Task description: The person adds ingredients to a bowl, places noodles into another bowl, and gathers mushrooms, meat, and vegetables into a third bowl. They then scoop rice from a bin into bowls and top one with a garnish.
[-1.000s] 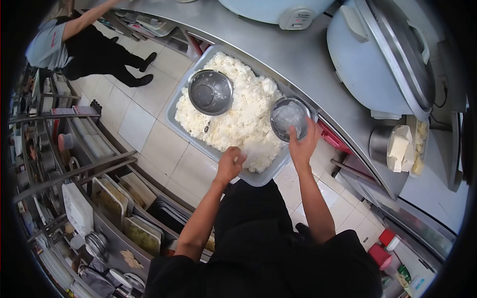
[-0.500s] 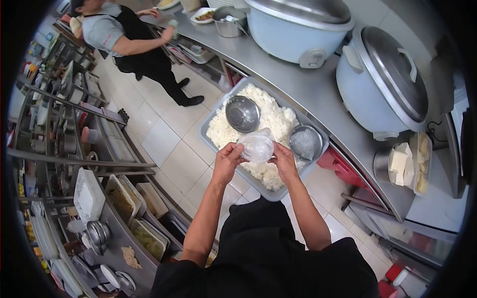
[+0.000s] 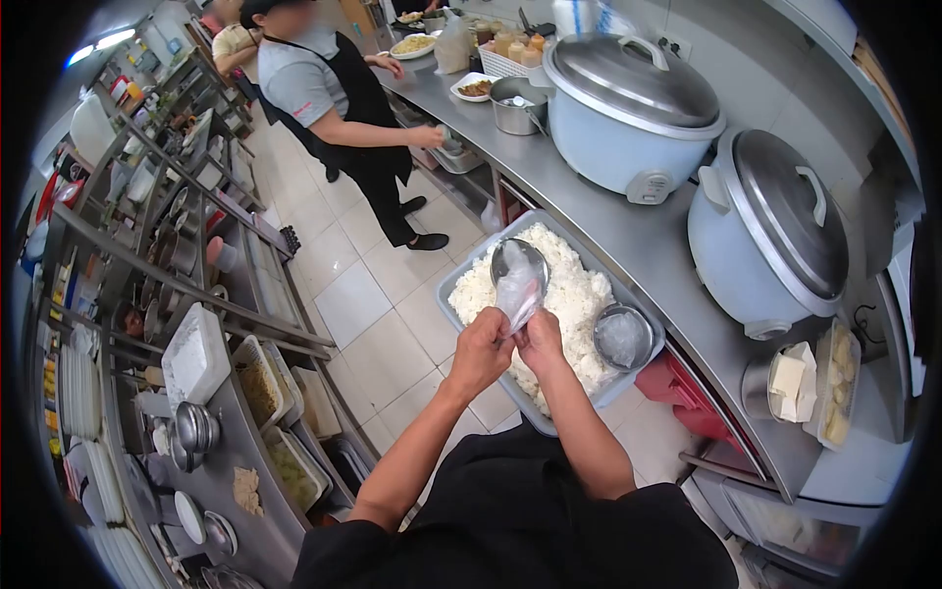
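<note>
A clear plastic bag [image 3: 519, 293] is pinched between my left hand [image 3: 482, 348] and my right hand [image 3: 540, 342], which are close together with fingers closed on its near end. The bag stretches away from me over a metal bowl [image 3: 521, 257] and covers part of it. That bowl sits in white rice [image 3: 569, 288] filling a grey-blue tub [image 3: 454, 305] below my hands. Right of the hands, a second metal bowl [image 3: 623, 337] with clear plastic inside rests on the rice at the tub's right side.
Two large rice cookers [image 3: 628, 128] [image 3: 770, 236] stand on the steel counter [image 3: 579, 211]. Butter-like blocks [image 3: 790, 385] lie at the right. A co-worker [image 3: 329, 108] stands in the aisle, upper left. Shelves and food trays [image 3: 260, 378] line the left side.
My hands have come together, and the bag, earlier held bunched between them, now extends away over the bowl. The view has tilted up, showing more of the co-worker and another person behind.
</note>
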`<state>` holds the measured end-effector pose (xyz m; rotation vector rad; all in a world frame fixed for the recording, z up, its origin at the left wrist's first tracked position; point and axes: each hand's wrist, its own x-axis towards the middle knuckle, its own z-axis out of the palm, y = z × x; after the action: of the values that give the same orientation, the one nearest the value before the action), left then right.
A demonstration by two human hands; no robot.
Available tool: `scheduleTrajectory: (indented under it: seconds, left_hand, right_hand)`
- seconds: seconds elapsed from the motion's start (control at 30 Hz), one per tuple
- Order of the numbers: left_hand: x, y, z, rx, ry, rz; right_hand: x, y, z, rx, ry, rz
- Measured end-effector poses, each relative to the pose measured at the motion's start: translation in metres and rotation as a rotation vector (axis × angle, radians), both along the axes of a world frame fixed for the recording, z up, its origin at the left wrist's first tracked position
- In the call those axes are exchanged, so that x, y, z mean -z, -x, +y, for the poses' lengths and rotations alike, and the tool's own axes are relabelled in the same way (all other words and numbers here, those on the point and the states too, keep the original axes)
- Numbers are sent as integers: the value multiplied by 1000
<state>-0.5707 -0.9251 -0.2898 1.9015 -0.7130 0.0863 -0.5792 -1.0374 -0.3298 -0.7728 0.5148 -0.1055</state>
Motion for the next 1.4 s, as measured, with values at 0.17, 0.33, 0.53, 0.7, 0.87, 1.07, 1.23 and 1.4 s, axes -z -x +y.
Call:
scheduleTrajectory:
  seconds: [0.17, 0.33, 0.53, 0.7, 0.87, 1.07, 1.23, 1.4]
  left_hand:
    - [10, -5, -5, -233, -112, -314]
    - [13, 3, -13, -217, -88, -326]
    - [17, 3, -30, 9, -41, -346]
    - [9, 2, -34, 106, -66, -321]
    - [-30, 13, -37, -316, -86, -227]
    - [-19, -3, -43, -246, -405, -39]
    - [6, -18, -32, -44, -451, -92]
    - [17, -17, -34, 154, -367, -100]
  right_hand:
    - [-14, -21, 7, 223, -370, -203]
    - [-11, -29, -13, -134, -575, -487]
    - [9, -62, -15, 10, -493, -509]
    - [-5, -68, -34, -50, -657, -633]
    - [-18, -52, -38, -227, -737, -766]
    - [1, -54, -23, -310, -266, -569]
    - [2, -64, -17, -96, -253, -405]
    - [61, -86, -30, 38, 61, -340]
